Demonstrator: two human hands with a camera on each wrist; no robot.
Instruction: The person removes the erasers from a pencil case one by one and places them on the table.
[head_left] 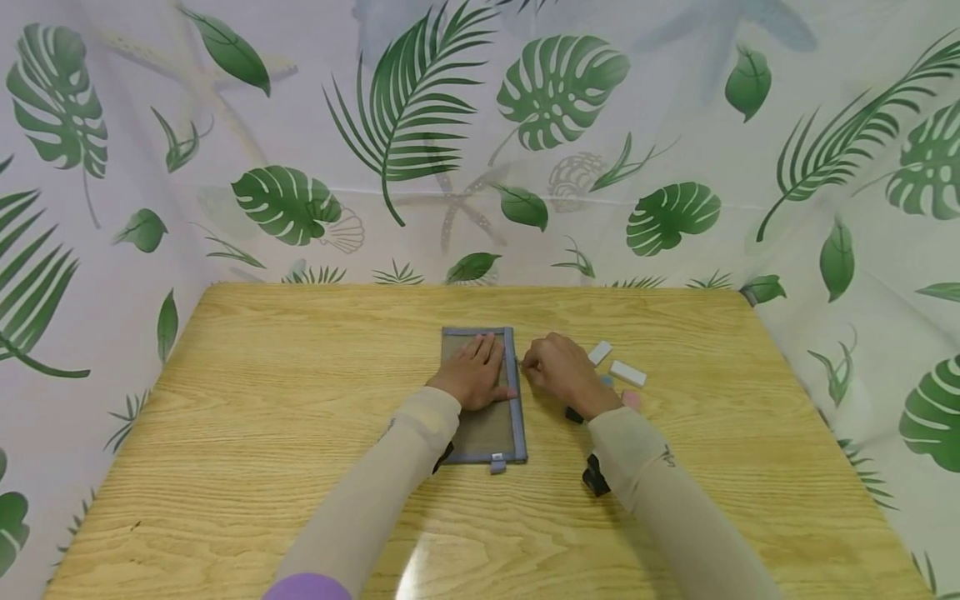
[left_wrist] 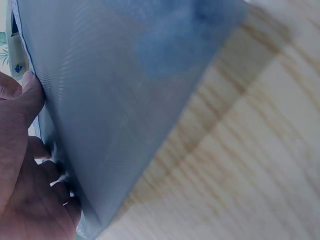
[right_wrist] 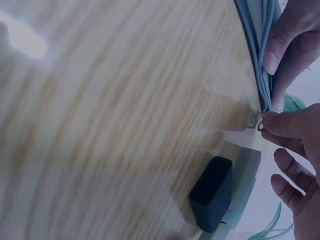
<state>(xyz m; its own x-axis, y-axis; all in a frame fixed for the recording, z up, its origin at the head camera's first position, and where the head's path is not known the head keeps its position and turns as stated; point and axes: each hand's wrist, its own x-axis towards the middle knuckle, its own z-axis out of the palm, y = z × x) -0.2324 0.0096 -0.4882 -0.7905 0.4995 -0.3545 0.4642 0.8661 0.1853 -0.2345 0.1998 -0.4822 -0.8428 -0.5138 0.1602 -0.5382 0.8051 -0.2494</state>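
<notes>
A grey mesh zipper pouch [head_left: 483, 435] with blue-grey edging lies flat on the table, a small tab at its near end. My left hand [head_left: 471, 375] rests on top of it, fingers extended across the mesh and thumb by the zipper edge. At the pouch's right side, my right hand [head_left: 564, 371] pinches the zipper pull [right_wrist: 260, 126] between thumb and forefinger. In the right wrist view the pull's loop shows at the fingertips, with the pouch edge [right_wrist: 255, 55] just above. The left wrist view shows the mesh [left_wrist: 115, 110] close up beside the hand.
Small eraser-like blocks lie right of the pouch, around my right wrist: a white block [head_left: 628, 373], another white block [head_left: 600, 352], a pink block [head_left: 631, 400], a blue block [head_left: 606, 380] and a black block [right_wrist: 212, 192]. Leaf-patterned cloth backs the wooden table [head_left: 300, 375].
</notes>
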